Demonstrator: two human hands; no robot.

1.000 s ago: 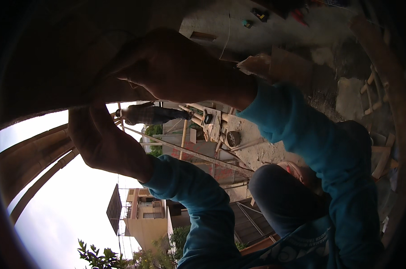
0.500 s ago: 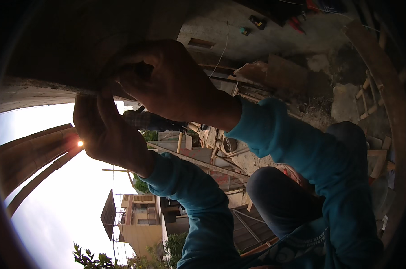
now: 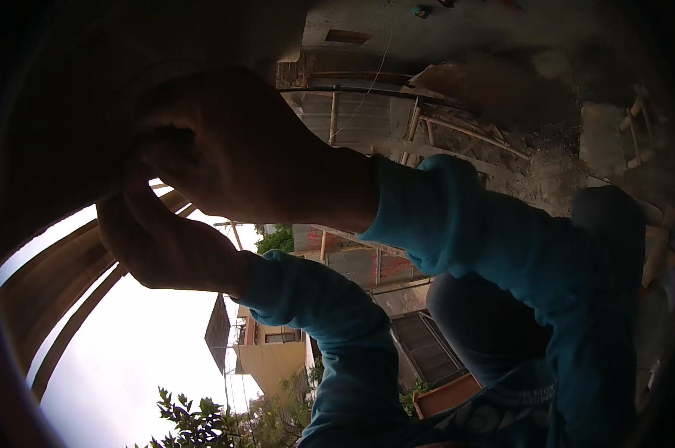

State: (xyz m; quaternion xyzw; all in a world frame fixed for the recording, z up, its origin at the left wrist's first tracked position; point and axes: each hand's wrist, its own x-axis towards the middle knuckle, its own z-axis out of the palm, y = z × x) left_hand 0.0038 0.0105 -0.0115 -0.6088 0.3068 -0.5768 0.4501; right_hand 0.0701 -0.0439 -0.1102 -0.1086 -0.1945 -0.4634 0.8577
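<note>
Both hands meet at the edge of a dark, shadowed surface (image 3: 61, 149) at the upper left. My right hand (image 3: 236, 153) is closed in a pinch, with thumb and forefinger curled round against the surface. Just below it, my left hand (image 3: 177, 246) has its fingers bent up and pressed together, the fingertips close to those of the right. Anything between the fingers is too dark and small to make out. Blue-green sleeves (image 3: 457, 216) cover both forearms.
Curved brown beams (image 3: 76, 257) cross the bright sky at left. Bamboo poles (image 3: 333, 116) and a hanging thin white cord (image 3: 384, 60) are behind my right hand. Below stand a yellowish house (image 3: 274, 358) and leafy branches (image 3: 195, 422). My bent knee (image 3: 486, 321) is at lower right.
The whole view has shifted, and both hands now appear farther left and slightly lower. They remain close together, fingers closed. A person behind the hands is out of sight now.
</note>
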